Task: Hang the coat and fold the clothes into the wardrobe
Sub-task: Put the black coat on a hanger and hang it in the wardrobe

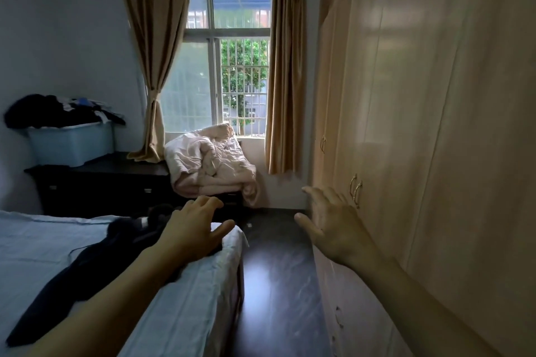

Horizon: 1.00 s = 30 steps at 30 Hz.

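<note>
Reaching with right hand (327,226) toward the paired wardrobe handles (355,190), fingers spread, holding nothing; left hand (193,229) likewise open above the dark coat (95,258) lying on the bed (191,293). Best hooking one handle, pulling squarely. Narrow floor strip between bed edge and wardrobe (435,153): door swing likely tight.

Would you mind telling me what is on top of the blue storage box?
A heap of mostly dark clothes lies piled on the blue storage box. Whatever is inside the box is hidden.
</note>
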Available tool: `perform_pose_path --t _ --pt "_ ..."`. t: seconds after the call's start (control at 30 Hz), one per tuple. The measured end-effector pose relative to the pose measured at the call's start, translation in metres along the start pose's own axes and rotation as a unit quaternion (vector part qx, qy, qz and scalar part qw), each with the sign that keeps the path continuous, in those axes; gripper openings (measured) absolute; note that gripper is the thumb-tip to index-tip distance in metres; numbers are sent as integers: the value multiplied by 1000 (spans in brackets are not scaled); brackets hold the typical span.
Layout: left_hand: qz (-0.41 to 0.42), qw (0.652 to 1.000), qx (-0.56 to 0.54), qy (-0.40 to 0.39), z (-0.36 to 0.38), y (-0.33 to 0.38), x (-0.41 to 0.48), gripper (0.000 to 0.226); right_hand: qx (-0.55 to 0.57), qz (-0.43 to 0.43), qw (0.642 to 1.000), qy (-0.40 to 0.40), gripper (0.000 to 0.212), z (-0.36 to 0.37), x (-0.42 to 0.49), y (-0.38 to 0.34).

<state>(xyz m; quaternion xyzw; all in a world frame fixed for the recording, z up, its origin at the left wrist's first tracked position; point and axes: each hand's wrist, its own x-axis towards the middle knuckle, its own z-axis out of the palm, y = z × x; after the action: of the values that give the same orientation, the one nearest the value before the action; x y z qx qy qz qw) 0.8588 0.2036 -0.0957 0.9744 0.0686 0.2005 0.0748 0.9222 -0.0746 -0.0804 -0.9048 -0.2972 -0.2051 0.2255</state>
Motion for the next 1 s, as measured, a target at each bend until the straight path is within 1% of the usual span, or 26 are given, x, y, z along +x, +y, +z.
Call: perform_pose_path --t 0.1,0.23,0.27,0.4,0.47,0.57,0.67,0.77,0.8,0.83,0.93,1.0 --pt "-1 1000 -16 1 35 -19 57 58 -25 -3 1000 -19 60 28 51 23" --pt "-10 999 -44 -3 66 -46 144 80 -40 3 998 -38 59 56 136 49" --pt "-8 999 -43 -4 73 -54 165 80 -46 5 998 -41 59 64 156 56" --pt "-7 999 -46 -7 106 -78 241 63 -29 22 998 -42 59 102 223 85" --pt "-5 999 -42 -22 124 -84 272 60 -20 26 998 -54 59 122 248 101" --pt "2 998 -38 -44 148 -90 322 70 -16 29 997 -63 58 151 291 128" --pt "0 998 -36 -44 176 -96 377 70 -9 28 998 -55 58 180 341 160" --pt "1 999 -22 -46 210 -99 436 85 11 25 998 -49 58 213 393 198" --pt "3 999 -18 -50 221 -100 458 85 22 27 998 -48 58 224 411 211" --pt "5 998 -14 -55 233 -101 481 82 31 28 998 -49 58 234 429 223" --pt "15 998 0 -56 260 -101 556 62 39 25 997 -56 58 261 489 266" --pt "15 999 4 -49 273 -101 604 56 46 27 997 -61 58 274 534 293"
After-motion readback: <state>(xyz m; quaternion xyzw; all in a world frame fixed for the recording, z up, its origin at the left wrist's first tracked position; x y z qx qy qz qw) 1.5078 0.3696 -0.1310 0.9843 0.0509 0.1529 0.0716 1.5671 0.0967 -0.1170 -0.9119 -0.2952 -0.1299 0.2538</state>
